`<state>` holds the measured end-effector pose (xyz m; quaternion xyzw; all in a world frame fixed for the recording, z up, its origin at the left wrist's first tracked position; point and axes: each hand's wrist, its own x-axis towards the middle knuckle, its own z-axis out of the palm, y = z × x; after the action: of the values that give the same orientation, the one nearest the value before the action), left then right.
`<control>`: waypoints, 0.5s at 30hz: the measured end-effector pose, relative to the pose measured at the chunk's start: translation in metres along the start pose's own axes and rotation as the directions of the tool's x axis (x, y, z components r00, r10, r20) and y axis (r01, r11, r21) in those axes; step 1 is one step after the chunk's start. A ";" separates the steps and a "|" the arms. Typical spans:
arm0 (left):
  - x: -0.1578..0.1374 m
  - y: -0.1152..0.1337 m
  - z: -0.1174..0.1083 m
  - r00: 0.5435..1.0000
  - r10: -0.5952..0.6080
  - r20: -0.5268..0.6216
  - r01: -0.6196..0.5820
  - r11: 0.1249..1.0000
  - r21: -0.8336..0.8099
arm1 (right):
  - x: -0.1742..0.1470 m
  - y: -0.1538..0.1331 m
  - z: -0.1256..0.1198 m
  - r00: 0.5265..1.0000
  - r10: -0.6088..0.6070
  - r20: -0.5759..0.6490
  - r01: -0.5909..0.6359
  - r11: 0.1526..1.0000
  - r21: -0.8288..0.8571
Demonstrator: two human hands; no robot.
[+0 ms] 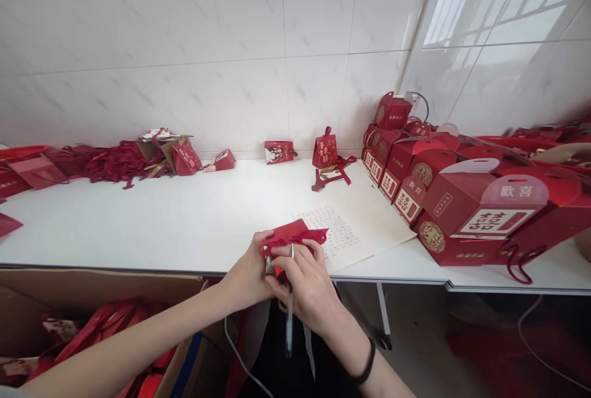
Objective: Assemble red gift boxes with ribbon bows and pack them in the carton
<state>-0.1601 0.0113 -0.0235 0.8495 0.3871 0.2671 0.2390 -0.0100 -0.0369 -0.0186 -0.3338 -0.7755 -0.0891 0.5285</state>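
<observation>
Just above the table's front edge, my left hand point(249, 272) is closed on the left end of a small red paper gift box point(293, 230). A red ribbon point(299, 238) runs across the box and sticks out on its right side. My right hand point(307, 284) is closed too, its fingertips at the ribbon against the box. A clear pen point(289, 324) is tucked between the right fingers and hangs down below the hand. The underside of the box and the exact grip of the right fingertips are hidden.
A handwritten sheet point(330, 228) lies beyond my hands on the white table point(207, 213). Stacked red boxes point(462, 201) stand at right. Small gift boxes point(278, 152) and a ribbon pile point(117, 161) line the wall. Below left is a cardboard carton point(184, 290) of red things.
</observation>
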 end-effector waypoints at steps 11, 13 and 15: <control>0.006 0.022 -0.063 0.981 0.005 0.193 0.029 0.984 -0.174 | -0.012 -0.016 0.013 0.978 0.075 -0.193 -0.109 0.979 -0.171; 0.016 0.039 -0.063 0.993 -0.026 0.118 0.035 0.997 -0.076 | -0.012 -0.018 0.017 0.974 0.077 -0.212 -0.116 0.976 -0.183; 0.025 0.050 -0.058 0.991 -0.020 0.134 0.017 1.000 0.025 | -0.012 -0.018 0.017 0.970 0.067 -0.234 -0.107 0.981 -0.160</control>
<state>-0.1565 0.0132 0.0568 0.8647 0.3812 0.2023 0.2571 -0.0316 -0.0475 -0.0327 -0.3994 -0.6840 -0.1696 0.5864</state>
